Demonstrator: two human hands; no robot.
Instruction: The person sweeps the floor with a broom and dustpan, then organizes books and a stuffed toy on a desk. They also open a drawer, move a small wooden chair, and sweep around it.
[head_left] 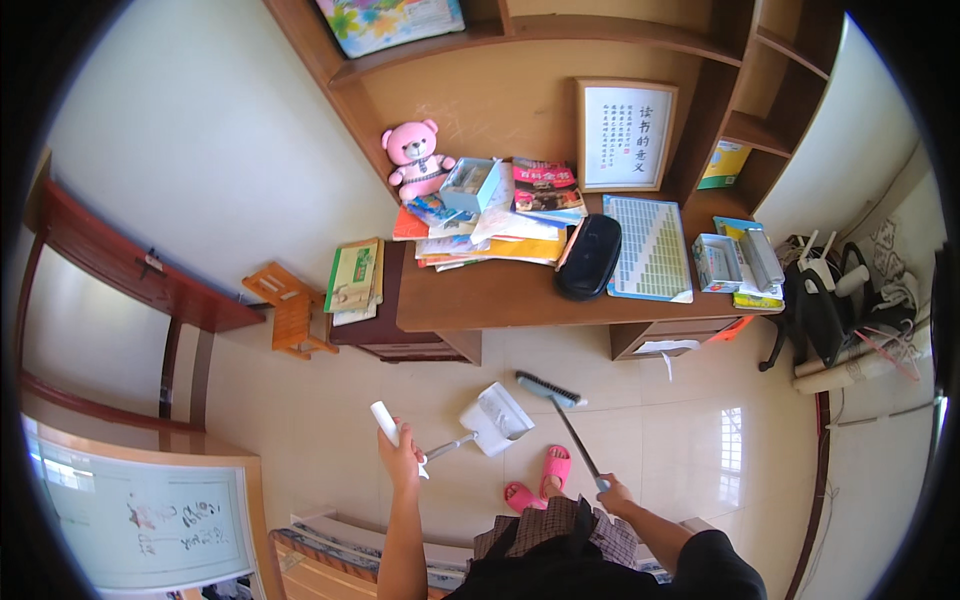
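My left hand (402, 462) is closed round the white handle of a long-handled dustpan, with the handle's end sticking up past my fingers. Its white pan (497, 419) hangs over or rests on the tiles ahead of me; which of the two I cannot tell. A grey rod joins pan and handle. On the right, my right hand (615, 494) grips a broom (574, 435) by its pole. The broom's dark bristles and pale blue head lie just right of and beyond the pan, apart from it. Pink slippers (557, 466) on my feet show between the two tools.
A brown desk (460, 305) with drawers stands ahead, bearing books, a pink teddy bear (417, 160) and a black case (589, 257). Left of it is a small wooden chair (292, 312). A cluttered black chair (822, 310) stands at right, a glass-topped cabinet (245, 475) at near left.
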